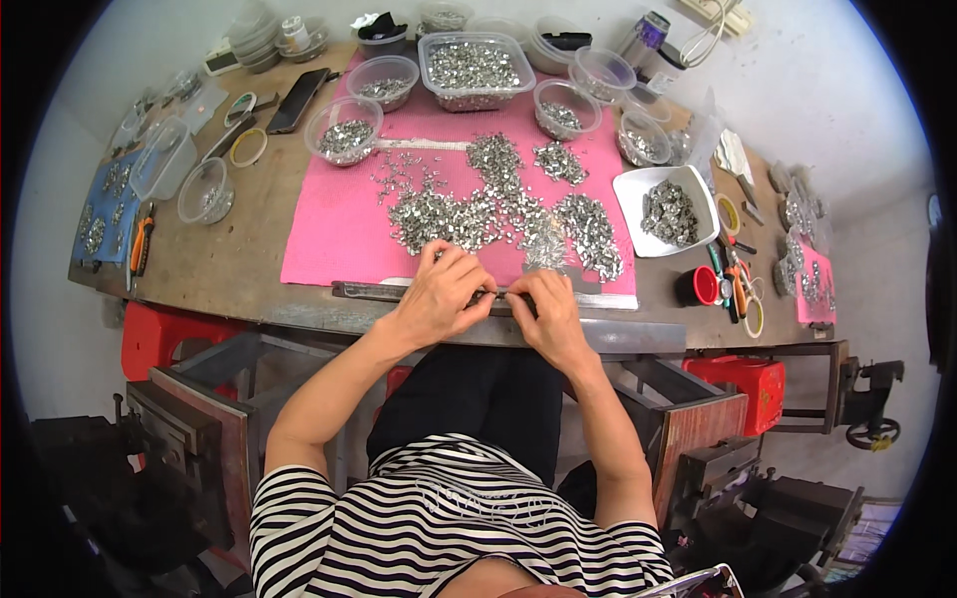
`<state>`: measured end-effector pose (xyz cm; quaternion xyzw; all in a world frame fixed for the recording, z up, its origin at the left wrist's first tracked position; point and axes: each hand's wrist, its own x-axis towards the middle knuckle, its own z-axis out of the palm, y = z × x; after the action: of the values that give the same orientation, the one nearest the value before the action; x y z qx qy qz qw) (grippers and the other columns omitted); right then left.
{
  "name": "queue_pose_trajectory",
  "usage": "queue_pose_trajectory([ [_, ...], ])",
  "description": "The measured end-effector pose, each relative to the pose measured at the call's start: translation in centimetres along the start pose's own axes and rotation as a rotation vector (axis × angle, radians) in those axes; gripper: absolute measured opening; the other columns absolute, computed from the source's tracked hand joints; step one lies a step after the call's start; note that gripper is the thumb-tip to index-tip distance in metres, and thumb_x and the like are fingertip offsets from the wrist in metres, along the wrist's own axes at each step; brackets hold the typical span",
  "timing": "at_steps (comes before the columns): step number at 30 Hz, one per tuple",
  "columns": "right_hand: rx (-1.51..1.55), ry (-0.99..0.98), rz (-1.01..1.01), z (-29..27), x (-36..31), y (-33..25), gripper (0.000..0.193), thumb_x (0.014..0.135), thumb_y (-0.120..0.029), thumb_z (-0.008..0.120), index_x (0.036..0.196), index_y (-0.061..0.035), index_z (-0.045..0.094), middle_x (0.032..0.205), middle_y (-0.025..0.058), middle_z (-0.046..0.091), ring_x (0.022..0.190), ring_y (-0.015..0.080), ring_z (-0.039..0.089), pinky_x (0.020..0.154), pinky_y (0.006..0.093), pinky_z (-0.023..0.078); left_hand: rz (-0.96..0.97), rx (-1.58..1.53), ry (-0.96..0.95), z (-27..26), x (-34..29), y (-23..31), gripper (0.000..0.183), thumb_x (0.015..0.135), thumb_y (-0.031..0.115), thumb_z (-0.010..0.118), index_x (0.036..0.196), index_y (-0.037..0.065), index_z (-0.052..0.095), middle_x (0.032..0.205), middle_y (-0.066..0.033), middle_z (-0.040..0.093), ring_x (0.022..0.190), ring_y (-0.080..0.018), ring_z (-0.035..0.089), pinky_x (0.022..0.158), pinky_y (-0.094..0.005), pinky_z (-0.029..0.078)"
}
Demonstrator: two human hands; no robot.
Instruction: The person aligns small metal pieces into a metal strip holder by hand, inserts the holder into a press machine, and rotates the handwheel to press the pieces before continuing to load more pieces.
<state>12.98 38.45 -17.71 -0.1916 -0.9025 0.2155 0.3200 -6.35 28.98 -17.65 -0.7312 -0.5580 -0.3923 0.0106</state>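
Both my hands meet over the near edge of the bench, at a dark metal bar (369, 291) lying along the front of a pink mat (324, 224). My left hand (446, 291) is curled with its fingers pinched together; whatever lies in the pinch is too small to name. Just to its right, my right hand (547, 311) is also closed in a pinch, its fingertips close to the left ones. Loose piles of small silvery metal pieces (439, 221) spread over the mat beyond my hands. A pile of thinner, paler pieces (543, 247) sits right behind my right hand.
Clear tubs of metal pieces, including a large rectangular tub (477, 72), line the back. A white square bowl (648, 221) stands right of the mat, near a red-and-black cup (698, 287) and several hand tools. At left lie a phone (299, 100), tape rolls and orange-handled pliers (141, 246).
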Motion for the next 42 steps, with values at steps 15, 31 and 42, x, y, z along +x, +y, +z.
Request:
queue_pose_trajectory([
  [15, -0.107, 0.1, -0.091, 0.8, -0.6, -0.7, 0.018, 0.081, -0.002, 0.076, 0.096, -0.0059, 0.068, 0.093, 0.0059, 0.065, 0.086, 0.0256, 0.061, 0.082, 0.0388, 0.043, -0.034, -0.018, 0.035, 0.5, -1.3, 0.0, 0.016, 0.081, 0.014, 0.075, 0.096, 0.009, 0.069, 0.091, -0.0029, 0.063, 0.092, -0.0218, 0.058, 0.097, -0.0433, 0.038],
  [31, -0.292, 0.084, 0.065, 1.9, 3.7, 4.0, 0.011, 0.084, -0.011, 0.075, 0.094, -0.0096, 0.071, 0.088, 0.0064, 0.059, 0.09, 0.0257, 0.057, 0.083, 0.0403, 0.04, -0.108, 0.058, 0.058, 1.4, -1.4, 1.1, 0.015, 0.087, 0.02, 0.075, 0.099, 0.012, 0.07, 0.09, -0.0017, 0.06, 0.093, -0.0202, 0.058, 0.101, -0.0496, 0.035],
  [42, -0.296, -0.015, -0.036, 0.7, 3.4, 3.5, 0.008, 0.084, -0.01, 0.074, 0.09, -0.0096, 0.069, 0.088, 0.0058, 0.06, 0.089, 0.0254, 0.058, 0.083, 0.0406, 0.04, -0.119, 0.285, 0.024, 2.4, 3.5, -3.3, 0.014, 0.084, 0.02, 0.077, 0.097, 0.015, 0.077, 0.106, -0.0013, 0.066, 0.115, -0.0262, 0.054, 0.108, -0.058, 0.027],
])
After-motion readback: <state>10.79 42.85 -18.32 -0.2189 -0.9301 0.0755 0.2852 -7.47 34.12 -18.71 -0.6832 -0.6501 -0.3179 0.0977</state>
